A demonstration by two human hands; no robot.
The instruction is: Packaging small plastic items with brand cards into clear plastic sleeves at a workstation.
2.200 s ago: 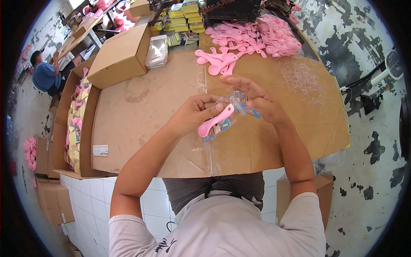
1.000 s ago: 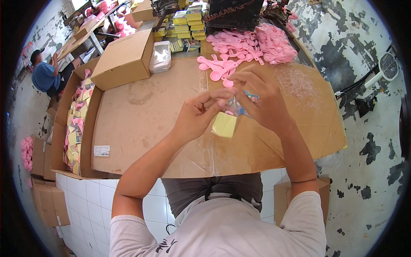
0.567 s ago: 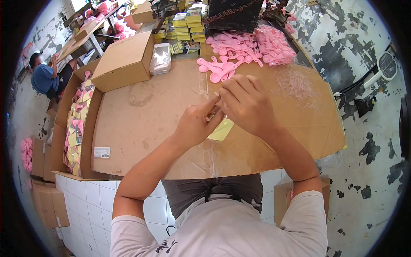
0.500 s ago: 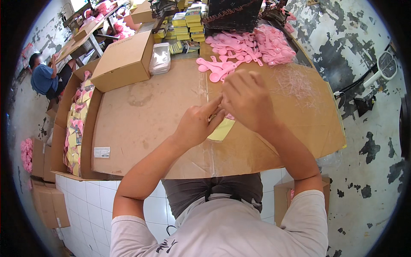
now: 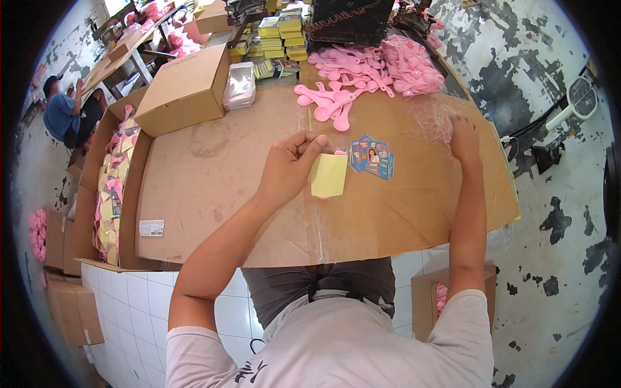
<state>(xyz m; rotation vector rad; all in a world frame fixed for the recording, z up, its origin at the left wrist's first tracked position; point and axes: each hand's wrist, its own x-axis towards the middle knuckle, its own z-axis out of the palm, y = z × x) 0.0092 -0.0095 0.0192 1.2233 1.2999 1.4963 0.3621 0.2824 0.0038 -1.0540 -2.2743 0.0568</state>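
My left hand (image 5: 292, 163) pinches a yellow card (image 5: 328, 176) near its upper left corner, just above the cardboard tabletop. Bits of pink plastic show at the card's top and bottom edges; the rest of that piece is hidden. Right beside it lies a fanned stack of blue printed cards (image 5: 373, 159). My right hand (image 5: 465, 139) is stretched to the far right, its fingers curled down at the edge of a heap of thin clear plastic strips (image 5: 430, 123). Its thumb is hidden. Beyond my hands lie several pink measuring spoons (image 5: 336, 107).
A larger pile of pink spoons (image 5: 414, 68) lies at the back. A closed carton (image 5: 184, 90), clear bags (image 5: 240, 86) and stacked yellow cards (image 5: 292, 32) stand back left. An open box (image 5: 134, 194) of carded pink pieces lines the left edge. A person (image 5: 63, 113) sits far left.
My right hand has left my left hand and moved right to the clear strips. The left hand stays with the yellow card, now more in view. The blue cards have come into sight.
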